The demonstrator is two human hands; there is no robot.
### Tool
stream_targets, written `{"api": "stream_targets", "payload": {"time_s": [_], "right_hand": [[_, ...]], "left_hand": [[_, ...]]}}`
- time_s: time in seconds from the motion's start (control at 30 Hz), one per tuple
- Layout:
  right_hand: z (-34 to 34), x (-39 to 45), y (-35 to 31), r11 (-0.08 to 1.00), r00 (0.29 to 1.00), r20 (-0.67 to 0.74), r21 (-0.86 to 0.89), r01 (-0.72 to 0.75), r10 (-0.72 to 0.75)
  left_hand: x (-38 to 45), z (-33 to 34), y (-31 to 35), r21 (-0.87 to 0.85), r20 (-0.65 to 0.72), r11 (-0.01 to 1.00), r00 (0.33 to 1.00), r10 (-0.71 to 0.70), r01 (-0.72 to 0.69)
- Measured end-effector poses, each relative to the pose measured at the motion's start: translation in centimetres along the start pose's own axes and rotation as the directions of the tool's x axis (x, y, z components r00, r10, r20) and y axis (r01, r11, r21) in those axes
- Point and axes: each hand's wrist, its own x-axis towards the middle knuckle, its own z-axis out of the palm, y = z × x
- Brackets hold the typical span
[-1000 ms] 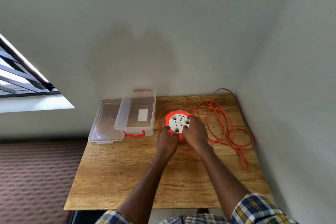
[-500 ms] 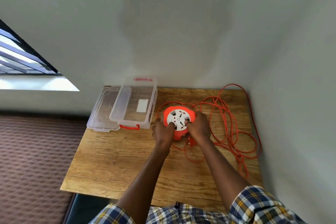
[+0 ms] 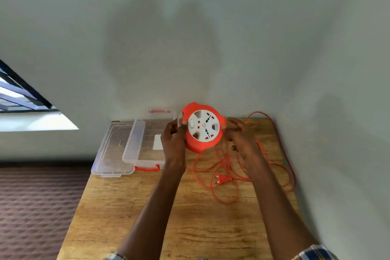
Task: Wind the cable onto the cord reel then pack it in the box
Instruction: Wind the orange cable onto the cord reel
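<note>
our left hand [image 3: 173, 135] grips the raised cord reel [image 3: 203, 126]; right hand [image 3: 240, 135] spread beside it. loose cable [image 3: 223, 175] may snag.

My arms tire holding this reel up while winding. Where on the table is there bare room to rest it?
Bare wood lies in the near half of the table, between the box and lid behind and the near edge, left of the plug. The right side is crowded with cable loops.
</note>
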Motion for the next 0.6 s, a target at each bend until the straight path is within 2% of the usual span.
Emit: {"api": "stream_targets", "payload": {"time_s": [0.1, 0.17, 0.27, 0.33, 0.4, 0.47, 0.53, 0.6], "right_hand": [[1.0, -0.6, -2.7, 0.996, 0.996, 0.066, 0.077, 0.049, -0.054], [1.9, -1.2, -3.9, 0.99, 0.989, 0.044, 0.017, 0.14, -0.141], [2.8, -2.2, -5.4, 0.9, 0.919, 0.007, -0.201, 0.388, -0.394], [3.2, -3.1, -6.3, 0.871, 0.895, 0.084, -0.208, 0.446, -0.438], [4.1, -3.9, -6.9, 0.917, 0.919, 0.161, -0.121, 0.38, -0.359], [4.9, -4.6, -7.2, 0.953, 0.945, 0.157, -0.055, 0.299, -0.287], [5.5, -5.4, -7.5, 0.974, 0.97, 0.097, 0.069, 0.217, -0.223], [5.9, -6.2, -7.8, 0.959, 0.993, 0.055, 0.27, 0.088, -0.106]], "left_hand": [[0.2, -0.7, 4.2, -0.246, 0.071, 0.968, 0.997, -0.026, 0.042], [0.4, -1.2, 6.5, -0.307, 0.142, 0.95, 0.99, -0.007, 0.05], [0.6, -2.7, 9.4, -0.249, 0.197, 0.968, 0.978, 0.069, -0.019], [0.6, -3.5, 11.1, -0.168, 0.199, 0.981, 0.972, 0.129, -0.096], [0.3, -4.1, 12.3, -0.114, 0.222, 0.984, 0.961, 0.162, -0.14], [0.2, -4.4, 13.1, -0.078, 0.231, 0.987, 0.961, 0.155, -0.14], [0.4, -4.9, 13.5, -0.117, 0.273, 0.991, 0.957, 0.101, -0.071], [0.8, -5.4, 13.6, -0.267, 0.402, 0.959, 0.915, 0.023, 0.093]]}}
